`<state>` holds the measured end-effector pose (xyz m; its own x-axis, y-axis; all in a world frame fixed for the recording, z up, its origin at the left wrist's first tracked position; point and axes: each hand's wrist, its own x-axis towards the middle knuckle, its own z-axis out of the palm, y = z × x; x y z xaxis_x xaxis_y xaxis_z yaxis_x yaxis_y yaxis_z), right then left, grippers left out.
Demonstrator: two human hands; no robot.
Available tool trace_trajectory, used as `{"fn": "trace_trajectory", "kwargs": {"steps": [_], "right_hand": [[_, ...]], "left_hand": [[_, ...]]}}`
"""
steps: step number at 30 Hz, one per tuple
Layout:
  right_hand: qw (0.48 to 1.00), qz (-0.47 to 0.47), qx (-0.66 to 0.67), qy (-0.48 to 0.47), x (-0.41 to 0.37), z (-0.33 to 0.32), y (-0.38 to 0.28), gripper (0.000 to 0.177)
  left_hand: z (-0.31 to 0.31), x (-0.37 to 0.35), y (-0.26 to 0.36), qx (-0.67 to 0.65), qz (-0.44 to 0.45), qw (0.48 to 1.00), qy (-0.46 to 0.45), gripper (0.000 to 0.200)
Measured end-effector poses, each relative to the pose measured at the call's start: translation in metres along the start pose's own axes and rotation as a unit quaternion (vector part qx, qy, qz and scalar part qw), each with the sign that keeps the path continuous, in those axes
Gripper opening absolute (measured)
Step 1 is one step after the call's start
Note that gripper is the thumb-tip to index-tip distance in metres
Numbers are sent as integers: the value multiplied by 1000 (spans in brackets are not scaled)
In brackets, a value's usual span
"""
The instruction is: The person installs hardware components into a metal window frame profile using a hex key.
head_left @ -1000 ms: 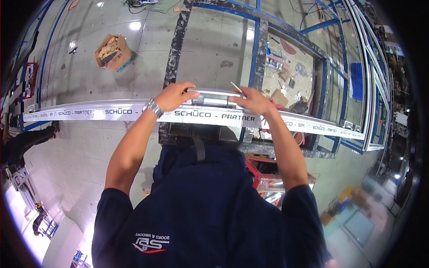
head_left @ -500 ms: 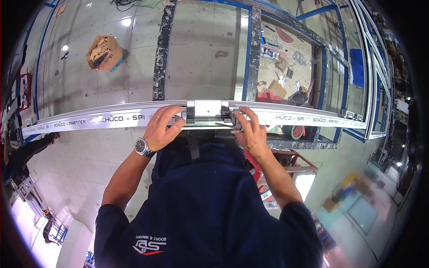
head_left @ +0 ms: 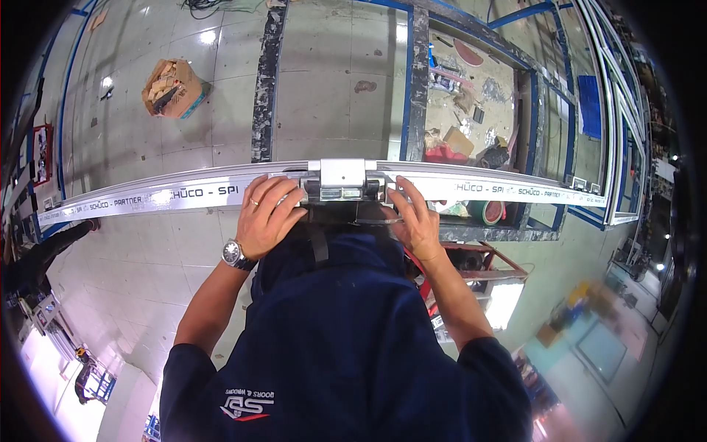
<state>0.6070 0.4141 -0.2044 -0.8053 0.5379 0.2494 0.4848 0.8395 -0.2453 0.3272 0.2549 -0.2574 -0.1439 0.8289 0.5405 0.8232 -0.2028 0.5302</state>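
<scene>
A long aluminium profile (head_left: 184, 193) wrapped in white printed film runs across the view in front of me. A silver metal fitting (head_left: 342, 180) with dark end pieces sits on its middle. My left hand (head_left: 265, 214), with a ring and a wristwatch, grips the profile just left of the fitting. On the other side, my right hand (head_left: 414, 221) holds the profile's lower edge, with a thin metal tool under its fingers. My dark blue shirt fills the lower middle.
A blue and black steel frame bench (head_left: 412, 81) stands beyond the profile, with tools, tape and clutter on its right part. A cardboard box (head_left: 171, 88) of scraps lies on the tiled floor at upper left. White window frames (head_left: 618, 147) lean at right.
The profile has rolled from its edge to show the fitting's flat face. Both hands slid from on top of it to its near side, and the view has shifted slightly.
</scene>
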Motion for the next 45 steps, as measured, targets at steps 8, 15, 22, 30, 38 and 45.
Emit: {"fn": "trace_trajectory", "kwargs": {"steps": [8, 15, 22, 30, 38, 45], "right_hand": [[994, -21, 86, -62, 26, -25, 20, 39], [965, 125, 200, -117, 69, -30, 33, 38], [987, -6, 84, -137, 77, -27, 21, 54], [908, 147, 202, -336, 132, 12, 67, 59], [974, -6, 92, -209, 83, -38, 4, 35], [996, -78, 28, -42, 26, -15, -8, 37]], "left_hand": [[-16, 14, -20, -106, -28, 992, -69, 33], [-3, 48, -41, -315, -368, 865, -131, 25], [-6, 48, -22, -197, -160, 966, -38, 39], [24, 84, -73, -220, -345, 864, -293, 48], [-14, 42, -14, -199, -115, 972, -42, 42], [2, 13, -10, -66, 35, 997, -21, 36]]}}
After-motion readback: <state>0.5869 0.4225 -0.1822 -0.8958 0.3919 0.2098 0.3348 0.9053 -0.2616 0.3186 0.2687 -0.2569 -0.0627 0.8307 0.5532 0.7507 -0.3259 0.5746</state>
